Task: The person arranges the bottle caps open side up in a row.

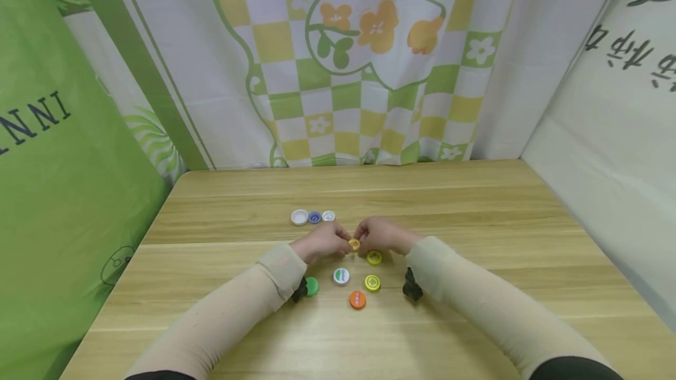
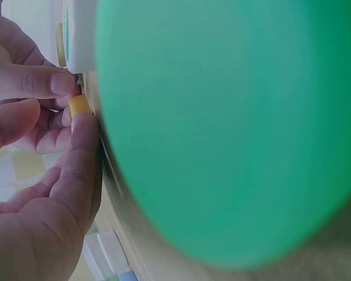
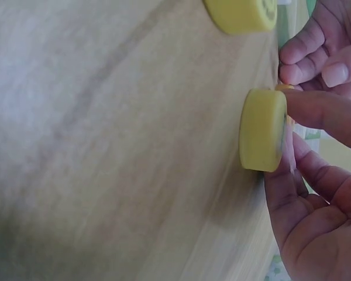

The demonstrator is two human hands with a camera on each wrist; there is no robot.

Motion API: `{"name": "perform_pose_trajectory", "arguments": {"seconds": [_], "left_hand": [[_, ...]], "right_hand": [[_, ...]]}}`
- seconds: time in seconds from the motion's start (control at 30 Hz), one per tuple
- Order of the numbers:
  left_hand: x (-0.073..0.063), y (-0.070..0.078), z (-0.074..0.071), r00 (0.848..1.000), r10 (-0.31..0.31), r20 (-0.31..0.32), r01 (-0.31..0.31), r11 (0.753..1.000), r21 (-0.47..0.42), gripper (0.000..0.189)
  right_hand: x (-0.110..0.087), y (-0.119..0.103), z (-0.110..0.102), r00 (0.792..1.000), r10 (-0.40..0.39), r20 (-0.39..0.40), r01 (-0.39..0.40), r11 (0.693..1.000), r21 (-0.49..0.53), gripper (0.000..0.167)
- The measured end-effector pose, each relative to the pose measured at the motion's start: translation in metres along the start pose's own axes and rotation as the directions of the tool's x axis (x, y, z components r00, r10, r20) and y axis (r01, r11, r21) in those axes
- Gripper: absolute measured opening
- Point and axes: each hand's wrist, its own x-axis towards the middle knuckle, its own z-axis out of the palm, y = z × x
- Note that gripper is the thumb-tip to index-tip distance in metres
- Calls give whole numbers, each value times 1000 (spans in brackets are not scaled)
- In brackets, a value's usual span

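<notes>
Green plastic disc (image 2: 222,134) nearest. Left hand (image 1: 324,240), right hand (image 1: 384,234) at orange-yellow plastic disc (image 1: 354,244), grip unclear; likely light, stiff; pinch edgewise.

The left arm (image 1: 227,312) and right arm (image 1: 491,304) are stretched toward the far side. The left hand (image 1: 324,240) and right hand (image 1: 384,235) are held close together, fingers (image 2: 82,152) bent.

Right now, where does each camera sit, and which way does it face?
Head: worn on the head, facing forward and down at the table; left hand, right hand and sleeves show.
Left wrist: worn there, facing both hands at a small amber cap; green cap nearest.
Right wrist: worn there, facing both hands past a yellow cap.
Head and left wrist share both those caps.
</notes>
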Motion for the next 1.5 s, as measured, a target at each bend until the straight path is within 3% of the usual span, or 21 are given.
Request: {"name": "perform_pose_trajectory", "arguments": {"seconds": [0.33,0.53,0.8,1.13,1.4,1.5], "left_hand": [[-2,3,1,1000,-12,-10,12,1000,-3,33],[0,0,-1,1000,-15,-8,14,998,-59,35],[-2,4,-9,998,-33,-49,26,992,-125,31],[-2,6,-16,993,0,-116,-16,991,-136,29],[1,6,-20,986,-27,-163,-9,976,-219,30],[2,4,-21,983,-25,-184,-20,970,-240,29]], "right_hand": [[2,-2,4,998,-47,-37,45,997,-58,21],[2,0,4,998,-50,-36,49,998,-40,20],[4,2,-5,998,-63,-12,64,979,192,23],[10,5,-9,998,-62,-22,66,941,331,22],[13,-1,-13,998,-10,-60,39,874,485,24],[14,-4,-13,997,-2,-74,39,863,504,22]]}}
